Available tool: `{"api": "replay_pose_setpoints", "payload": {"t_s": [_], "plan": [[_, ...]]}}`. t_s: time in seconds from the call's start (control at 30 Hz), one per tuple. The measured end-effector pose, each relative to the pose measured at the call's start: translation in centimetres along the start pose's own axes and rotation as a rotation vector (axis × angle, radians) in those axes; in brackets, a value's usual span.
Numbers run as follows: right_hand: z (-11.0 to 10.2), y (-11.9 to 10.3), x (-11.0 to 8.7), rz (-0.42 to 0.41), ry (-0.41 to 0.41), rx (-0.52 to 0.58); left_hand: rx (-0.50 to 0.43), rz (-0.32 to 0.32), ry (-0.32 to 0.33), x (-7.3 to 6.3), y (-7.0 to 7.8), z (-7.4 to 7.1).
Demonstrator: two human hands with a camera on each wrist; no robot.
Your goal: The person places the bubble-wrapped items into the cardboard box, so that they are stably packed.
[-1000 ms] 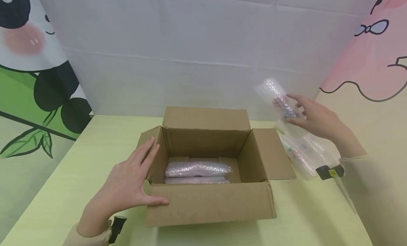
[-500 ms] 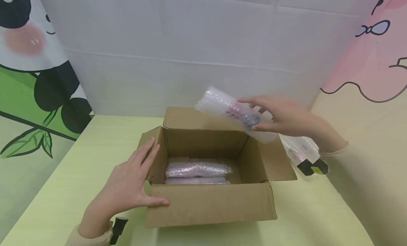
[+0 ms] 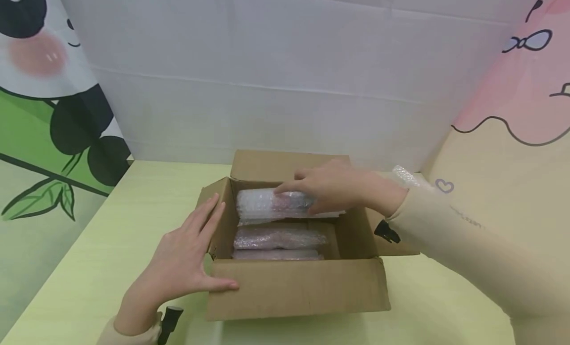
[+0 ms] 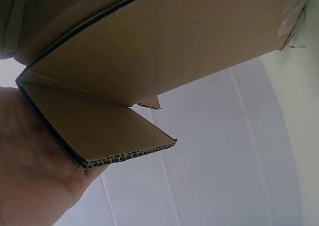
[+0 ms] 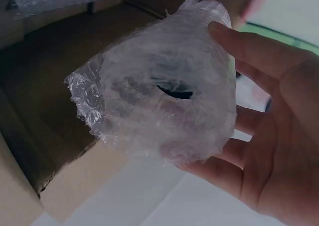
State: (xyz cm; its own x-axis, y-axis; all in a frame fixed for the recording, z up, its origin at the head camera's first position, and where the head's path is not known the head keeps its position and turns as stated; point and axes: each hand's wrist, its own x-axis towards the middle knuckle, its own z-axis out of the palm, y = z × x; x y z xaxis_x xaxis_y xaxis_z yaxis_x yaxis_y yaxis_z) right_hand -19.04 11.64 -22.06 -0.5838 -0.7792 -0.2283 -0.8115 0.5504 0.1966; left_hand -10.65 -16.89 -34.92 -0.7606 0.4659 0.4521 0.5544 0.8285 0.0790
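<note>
1. At the left, the person's left hand [image 3: 175,258] is spread wide, fingers lying along the brown cardboard left flap [image 3: 209,190] and thumb on the broad brown front flap [image 3: 307,288] of the rectangular brown cardboard box [image 3: 238,196]. A light brace at that corner should serve; hard pushing could bend the flap or slide the box across the pale yellow-green tabletop [image 3: 89,246].

2. Next along, the cylindrical roll of clear bubble wrap [image 3: 256,204], with something pinkish and dark inside, is within the box opening, close to the back wall. Whether it touches the floor I can't tell. Best to lower it level, its left end clear of the left wall.

3. Nearer the front, two shiny bubble-wrapped bundles, the rear one [image 3: 276,238] and the front one [image 3: 276,255], lie side by side. Setting the roll parallel behind them, never on top, looks neatest.

4. Then the right hand [image 3: 329,185], holding the roll from above, thumb on one side and fingers on the other. A gentle grip suits this soft wrapping; let go only once it rests.

5. Furthest right, a clear bubble-wrap end [image 3: 404,174] peeks from behind the cream sleeve [image 3: 450,236]. Mind the forearm there, and the brown right flap [image 3: 394,245] beneath it.
</note>
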Motion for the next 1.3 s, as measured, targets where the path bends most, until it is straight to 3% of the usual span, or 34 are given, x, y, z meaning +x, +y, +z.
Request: {"api": "replay_pose_setpoints", "payload": {"t_s": [0.17,0.47,0.77,1.3], "plan": [[1.1,-1.3,2.0,-0.065,-0.006,-0.135,-0.005,0.008,0.025,-0.1,0.0,0.0],[3.0,-2.8,4.3,-0.043,-0.075,-0.307,-0.016,-0.004,0.017,-0.1,0.1,0.2],[5.7,-3.4,5.6,0.002,-0.054,-0.296,-0.027,-0.033,0.02,-0.1,0.1,0.2],[7.1,-3.5,6.1,0.014,0.015,-0.368,-0.021,-0.039,-0.001,-0.2,0.0,0.1]]}}
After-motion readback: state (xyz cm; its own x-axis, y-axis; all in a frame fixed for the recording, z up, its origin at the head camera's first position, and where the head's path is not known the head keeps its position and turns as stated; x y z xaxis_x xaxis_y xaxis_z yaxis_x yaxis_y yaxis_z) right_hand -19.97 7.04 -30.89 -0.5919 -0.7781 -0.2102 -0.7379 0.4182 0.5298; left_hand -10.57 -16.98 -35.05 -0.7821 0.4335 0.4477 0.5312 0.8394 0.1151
